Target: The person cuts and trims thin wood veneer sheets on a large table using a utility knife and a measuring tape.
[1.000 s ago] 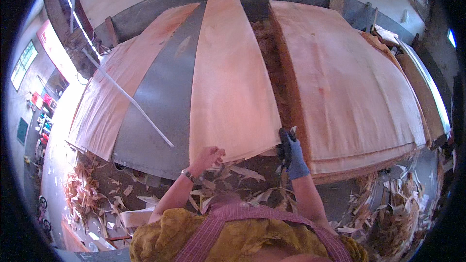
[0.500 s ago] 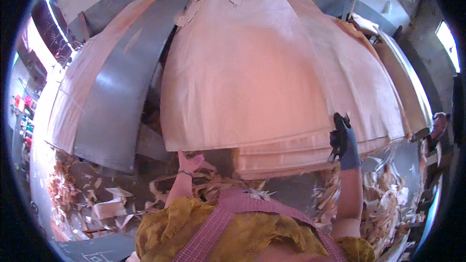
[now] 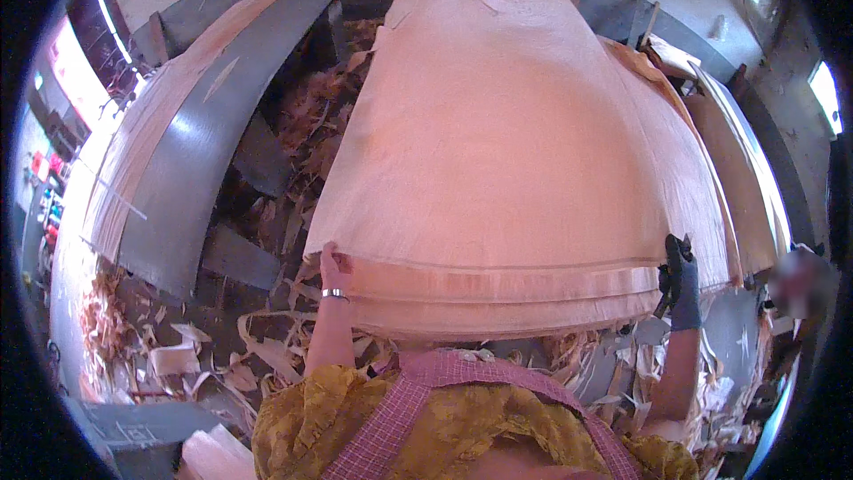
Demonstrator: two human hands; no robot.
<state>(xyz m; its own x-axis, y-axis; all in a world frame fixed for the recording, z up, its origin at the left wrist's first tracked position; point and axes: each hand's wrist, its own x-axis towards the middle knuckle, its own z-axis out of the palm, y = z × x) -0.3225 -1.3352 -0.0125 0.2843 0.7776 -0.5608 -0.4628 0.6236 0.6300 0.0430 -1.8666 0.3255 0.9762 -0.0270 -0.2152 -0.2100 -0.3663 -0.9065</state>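
Wood sheet (image 3: 498,151) held by near corners: left hand (image 3: 334,267) pinching, gloved right hand (image 3: 681,277) clasping, well apart

In the head view, the bare left hand (image 3: 334,267) is pinching the near left corner of a broad pinkish wood sheet (image 3: 498,151) at 8 o'clock, a metallic wristband (image 3: 333,292) circling its wrist. Between 3 and 4 o'clock, the dark-gloved right hand (image 3: 681,280) is gripping the near right corner. The sheet is lying over a stack of similar sheets (image 3: 506,309), whose layered front edges are showing toward 6 o'clock. A grey panel (image 3: 178,178) is stretching along 9 o'clock, curled wood shavings (image 3: 108,329) are lying heaped at 8 o'clock, and a pink checked apron (image 3: 471,368) is showing at 6 o'clock.
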